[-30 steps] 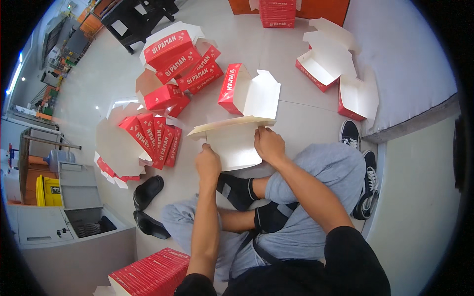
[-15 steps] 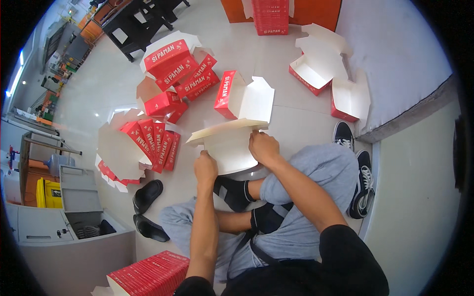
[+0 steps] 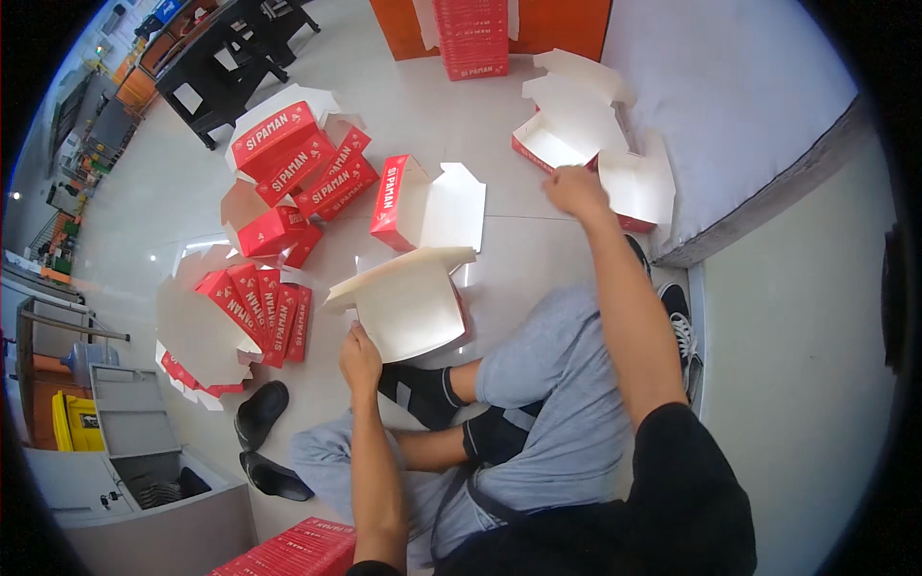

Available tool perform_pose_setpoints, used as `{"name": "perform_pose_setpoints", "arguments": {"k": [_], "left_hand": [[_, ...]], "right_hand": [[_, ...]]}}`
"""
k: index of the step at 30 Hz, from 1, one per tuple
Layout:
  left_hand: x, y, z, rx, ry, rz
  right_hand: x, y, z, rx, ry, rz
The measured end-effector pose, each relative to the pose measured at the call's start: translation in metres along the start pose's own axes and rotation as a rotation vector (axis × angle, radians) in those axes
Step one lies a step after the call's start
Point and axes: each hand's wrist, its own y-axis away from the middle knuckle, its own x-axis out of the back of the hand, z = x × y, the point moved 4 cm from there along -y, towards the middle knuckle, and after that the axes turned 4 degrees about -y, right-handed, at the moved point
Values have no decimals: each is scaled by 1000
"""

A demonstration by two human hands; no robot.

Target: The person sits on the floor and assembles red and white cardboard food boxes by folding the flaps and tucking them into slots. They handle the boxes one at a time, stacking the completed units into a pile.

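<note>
My left hand [image 3: 360, 357] pinches the left edge of an open cardboard food box [image 3: 408, 312], white inside, which rests on the floor before my feet. Its lid flap stands raised along the far side. My right hand [image 3: 578, 195] is stretched out to the right, away from that box. Its fingers are curled at the near edge of another open red-and-white box [image 3: 567, 134], and what they hold, if anything, is hidden. Beside that hand stands a further open box [image 3: 636, 187]. Just beyond the first box, a red box [image 3: 451, 206] lies open.
Several red boxes [image 3: 279, 144] lie piled at the far left, with a fanned group [image 3: 254, 307] nearer. Flat red stacks stand by the orange panel [image 3: 562, 29] and at my lower left [image 3: 298, 552]. Black sandals [image 3: 261, 415], an open grey cabinet [image 3: 158, 480] and a wall corner [image 3: 687, 250] surround me.
My right hand has let go of the box in front of me and moved right and away, to the boxes by the wall. My left hand stays on its box. The view has shifted right.
</note>
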Motion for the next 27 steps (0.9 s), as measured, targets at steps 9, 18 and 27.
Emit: {"name": "perform_pose_setpoints", "arguments": {"k": [9, 18, 27], "left_hand": [[6, 3, 5, 34, -22, 13], [13, 3, -1, -36, 150, 127], [26, -9, 35, -317, 245, 234]], "right_hand": [[-42, -18, 99, -436, 3, 48], [89, 62, 5, -199, -294, 636], [153, 190, -76, 173, -763, 728]]}}
